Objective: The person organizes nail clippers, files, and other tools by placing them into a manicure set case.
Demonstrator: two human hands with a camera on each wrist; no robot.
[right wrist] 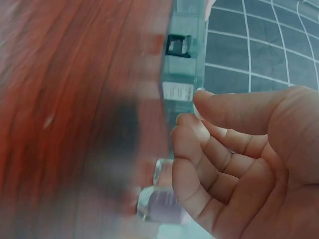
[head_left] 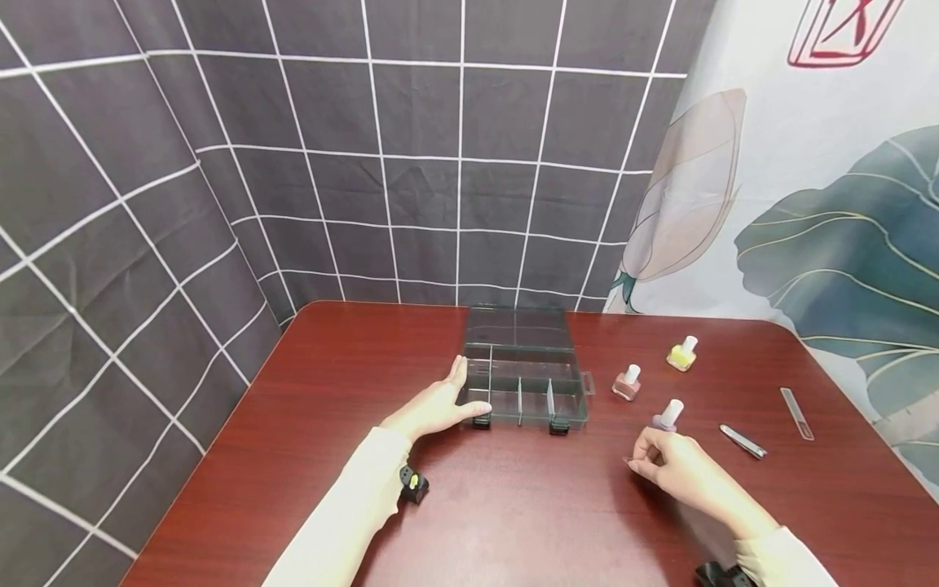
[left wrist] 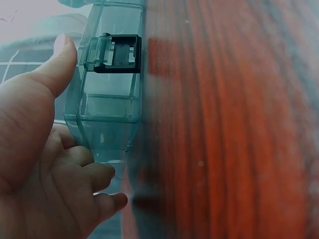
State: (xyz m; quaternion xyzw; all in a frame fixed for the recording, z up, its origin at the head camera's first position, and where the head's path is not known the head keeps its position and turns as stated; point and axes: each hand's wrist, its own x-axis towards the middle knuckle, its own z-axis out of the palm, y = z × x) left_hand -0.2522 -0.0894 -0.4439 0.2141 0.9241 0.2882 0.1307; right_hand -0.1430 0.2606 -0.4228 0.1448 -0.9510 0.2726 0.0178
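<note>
A clear plastic divided box [head_left: 538, 408] lies with its lid [head_left: 517, 328] folded back; its compartments look bare. My left hand [head_left: 434, 405] is at its left side, fingers stretched along the wall and thumb reaching over the front left corner. A black latch [left wrist: 119, 54] on the box's front shows beside that thumb. My right hand [head_left: 678, 466] hovers low over the table, fingers loosely bent, thumb close to the index fingertip; nothing shows between them. Just behind it stands a lilac nail polish bottle [head_left: 668, 414], also partly visible below the fingers in the right wrist view.
Behind the right hand stand a pink nail polish bottle [head_left: 627, 383] and a yellow one [head_left: 682, 354]. Nail clippers [head_left: 742, 441] and a nail file [head_left: 796, 413] lie to the right on the red-brown table [head_left: 499, 522]. A grid-patterned cloth [head_left: 411, 187] hangs along the back.
</note>
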